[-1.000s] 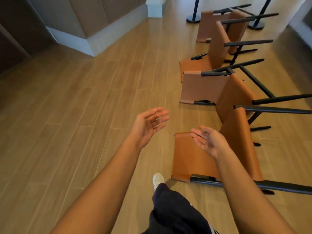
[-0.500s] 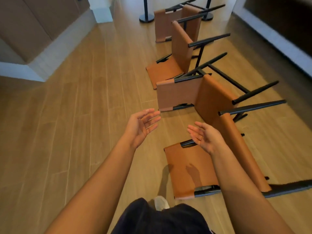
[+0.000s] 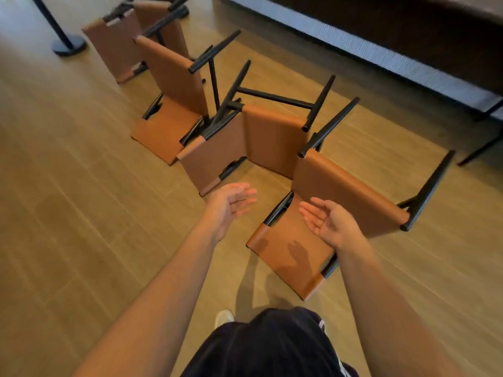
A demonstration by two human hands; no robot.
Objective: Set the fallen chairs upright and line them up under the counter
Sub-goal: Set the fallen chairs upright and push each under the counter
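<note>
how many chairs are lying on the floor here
4. The nearest chair lies under the open hands, the second chair just beyond it, the third chair past that, the farthest chair by the black post base. More could lie out of frame.

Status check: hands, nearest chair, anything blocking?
Left hand and right hand open, empty, above the nearest chair. It lies fallen, untouched. Second fallen chair crowds close behind.
</note>
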